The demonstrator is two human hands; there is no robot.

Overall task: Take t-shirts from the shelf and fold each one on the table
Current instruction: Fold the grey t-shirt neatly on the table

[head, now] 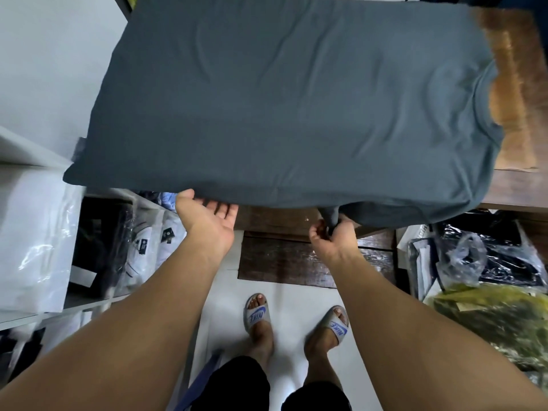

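A dark grey t-shirt (284, 96) lies spread flat over the table (516, 185), covering nearly all of the top; only a strip of brown wood shows along the right edge and at the near right corner. The shirt's collar end points toward the right edge, and its left portion hangs out past the table's left edge. Its near hem runs along the table's front edge.

My left hand (207, 218) is palm up at the front edge, left of centre, fingers straight and slipped under the near hem, thumb out beside the cloth; it grips nothing. My right hand (332, 232) is at the front edge, right of centre, fingers curled tight around a bunched fold of the shirt that droops below the edge.

To my left stands a white shelf (35, 161) holding bagged garments (38, 238) in clear plastic. To my right, below the table, sit more plastic bags (486, 262) of dark and yellow-green cloth. My sandalled feet (258, 315) stand on the white floor.
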